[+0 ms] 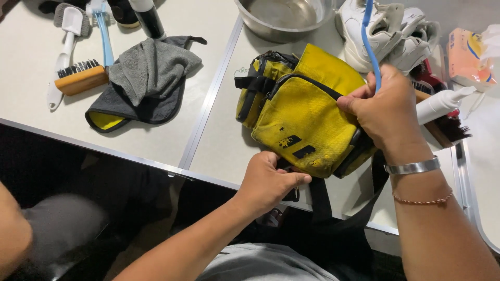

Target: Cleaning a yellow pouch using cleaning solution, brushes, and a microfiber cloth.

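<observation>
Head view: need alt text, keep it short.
A person's left hand grips the bottom edge of a yellow bag on a white table, while the right hand holds a blue-handled brush against its top. A grey cloth lies to the left.

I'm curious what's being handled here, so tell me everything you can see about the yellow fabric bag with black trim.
The yellow fabric bag with black trim lies tilted at the pale table's near edge. It has black zips, a black buckle strap at its left end, two black patches and scuffed marks low on its front. A black strap hangs off the edge. The left hand grips its lower corner; the right hand presses its top right, holding a blue-handled tool.
</observation>
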